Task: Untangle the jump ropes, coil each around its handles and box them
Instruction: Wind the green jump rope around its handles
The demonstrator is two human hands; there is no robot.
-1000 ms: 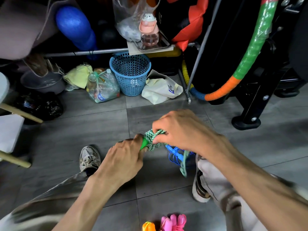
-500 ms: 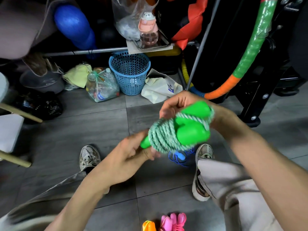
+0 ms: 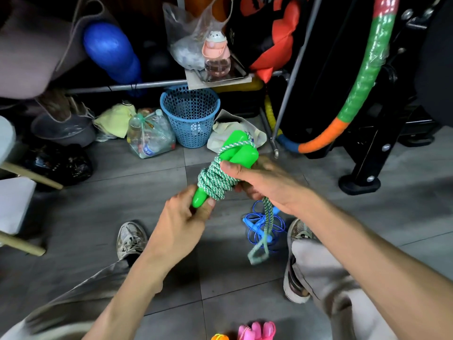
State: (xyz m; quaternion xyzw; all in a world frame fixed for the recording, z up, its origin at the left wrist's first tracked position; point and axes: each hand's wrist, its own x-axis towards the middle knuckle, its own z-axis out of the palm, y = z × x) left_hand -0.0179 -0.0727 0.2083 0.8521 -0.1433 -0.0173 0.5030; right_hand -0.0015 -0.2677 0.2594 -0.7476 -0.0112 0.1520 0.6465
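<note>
Fingers (image 3: 196, 212) curled, gripping green handles (image 3: 241, 149)

Jump rope bundle (image 3: 220, 175) mid-frame above the floor (image 3: 122, 192), between both hands: left hand (image 3: 182, 217) on the near-left handle end, right hand (image 3: 264, 182) on the bundle's right side. Loose rope loop (image 3: 263, 231) hangs below right hand. Second jump rope (image 3: 257, 227) on floor behind that loop, just left of right shoe (image 3: 297, 261). Left shoe (image 3: 130, 238) left of it. Laundry basket (image 3: 190, 116) on floor behind bundle, bag of bottles (image 3: 150, 136) at its left. More handles (image 3: 255, 331) at near edge.
</note>
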